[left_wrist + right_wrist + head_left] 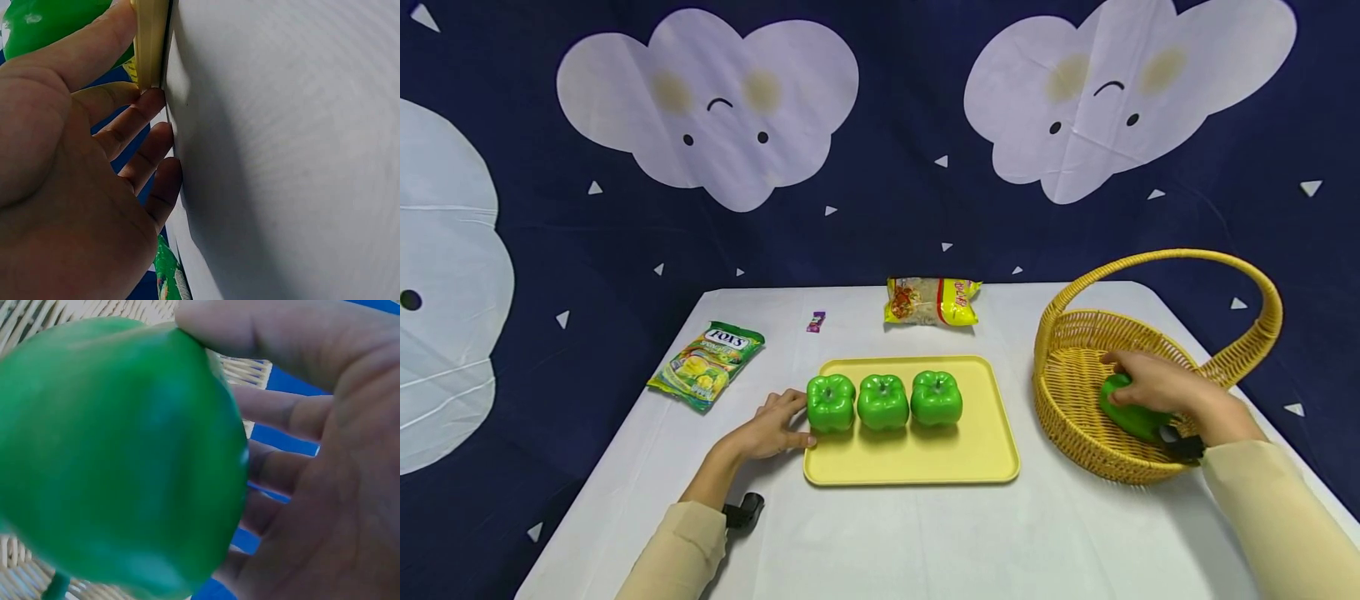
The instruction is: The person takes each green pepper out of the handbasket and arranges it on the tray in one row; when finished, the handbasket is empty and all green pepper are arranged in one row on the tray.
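Inside the wicker basket (1075, 408), my right hand (1161, 387) holds a green bell pepper (125, 456), its thumb on one side and fingers round the other. In the right wrist view the pepper fills much of the picture, with woven cane behind it. My left hand (771, 427) rests at the left edge of the yellow tray (910, 462), thumb and fingertips touching its rim. Three more green bell peppers stand in a row on the tray: left (831, 404), middle (883, 403) and right (936, 398). The left one sits right beside my left fingers.
A green Fox's candy bag (707, 365) lies at the left of the white table (850, 542). Towards the back are a small purple wrapped sweet (816, 322) and a yellow food packet (932, 302). The basket's tall handle (1180, 254) arches above it.
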`<state>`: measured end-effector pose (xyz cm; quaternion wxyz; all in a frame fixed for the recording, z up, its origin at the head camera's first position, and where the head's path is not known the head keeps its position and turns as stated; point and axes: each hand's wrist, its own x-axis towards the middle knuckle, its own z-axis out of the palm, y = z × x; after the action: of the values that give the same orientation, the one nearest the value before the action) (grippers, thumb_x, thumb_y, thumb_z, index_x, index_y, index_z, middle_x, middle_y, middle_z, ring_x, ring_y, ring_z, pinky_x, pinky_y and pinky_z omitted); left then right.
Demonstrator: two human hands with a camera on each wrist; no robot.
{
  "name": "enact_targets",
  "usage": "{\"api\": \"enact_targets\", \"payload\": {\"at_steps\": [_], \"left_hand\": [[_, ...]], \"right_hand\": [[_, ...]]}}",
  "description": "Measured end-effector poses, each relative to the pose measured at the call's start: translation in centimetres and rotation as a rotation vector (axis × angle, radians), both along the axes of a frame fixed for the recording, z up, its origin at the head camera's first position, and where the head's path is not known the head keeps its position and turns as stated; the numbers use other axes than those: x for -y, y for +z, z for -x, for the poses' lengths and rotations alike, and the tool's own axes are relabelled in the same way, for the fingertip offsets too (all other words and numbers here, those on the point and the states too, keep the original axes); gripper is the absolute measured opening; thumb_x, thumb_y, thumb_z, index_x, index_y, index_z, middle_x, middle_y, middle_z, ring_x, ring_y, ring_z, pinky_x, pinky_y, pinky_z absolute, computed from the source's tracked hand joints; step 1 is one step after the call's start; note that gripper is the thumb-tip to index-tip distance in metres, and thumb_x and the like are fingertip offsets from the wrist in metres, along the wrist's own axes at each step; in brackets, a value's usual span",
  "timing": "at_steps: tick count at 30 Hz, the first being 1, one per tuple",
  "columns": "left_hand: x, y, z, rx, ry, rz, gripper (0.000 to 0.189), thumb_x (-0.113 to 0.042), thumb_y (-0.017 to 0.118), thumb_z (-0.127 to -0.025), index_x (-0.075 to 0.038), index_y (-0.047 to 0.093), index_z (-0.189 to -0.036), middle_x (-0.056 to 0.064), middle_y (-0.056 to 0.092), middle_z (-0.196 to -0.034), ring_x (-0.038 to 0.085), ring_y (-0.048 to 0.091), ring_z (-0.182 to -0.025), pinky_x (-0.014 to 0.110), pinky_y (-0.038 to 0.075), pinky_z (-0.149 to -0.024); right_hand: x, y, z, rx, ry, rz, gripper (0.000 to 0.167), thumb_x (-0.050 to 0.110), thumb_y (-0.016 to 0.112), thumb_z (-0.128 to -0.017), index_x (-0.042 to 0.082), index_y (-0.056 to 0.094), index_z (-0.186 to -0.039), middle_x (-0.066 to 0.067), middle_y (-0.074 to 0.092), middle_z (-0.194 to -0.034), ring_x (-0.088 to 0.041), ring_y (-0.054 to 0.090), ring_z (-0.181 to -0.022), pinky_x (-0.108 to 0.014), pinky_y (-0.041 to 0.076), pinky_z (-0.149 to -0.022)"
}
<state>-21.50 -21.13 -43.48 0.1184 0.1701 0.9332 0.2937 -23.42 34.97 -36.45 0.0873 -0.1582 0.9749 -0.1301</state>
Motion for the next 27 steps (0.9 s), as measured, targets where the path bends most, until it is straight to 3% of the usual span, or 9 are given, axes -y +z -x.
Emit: {"api": "enact_targets", "payload": {"at_steps": [21,27], "left_hand": [[0.0,0.1,-0.2,0.0,0.004,0.003,0.072,-0.029,0.075,-0.078,-0.011,0.044,-0.141,0.011,0.047,-0.136,0.03,0.036,-0.123,0.06,0.028,-0.105],[0.0,0.1,-0.1,0.008,0.009,0.003,0.072,-0.029,0.075,-0.079,-0.012,0.044,-0.141,0.01,0.047,-0.136,0.029,0.036,-0.123,0.06,0.028,-0.105]], "right_hand": [[2.8,-0.4,2.6,-0.096,0.021,0.016,0.058,0.02,0.069,-0.081,0.001,0.049,-0.133,-0.023,0.051,-0.125,-0.033,0.053,-0.106,-0.049,0.044,-0.085],[3.2,-0.5,2.6,-0.09,0.013,0.032,0.061,0.022,0.07,-0.082,0.001,0.047,-0.134,-0.024,0.045,-0.131,-0.04,0.047,-0.117,-0.057,0.041,-0.092]]}}
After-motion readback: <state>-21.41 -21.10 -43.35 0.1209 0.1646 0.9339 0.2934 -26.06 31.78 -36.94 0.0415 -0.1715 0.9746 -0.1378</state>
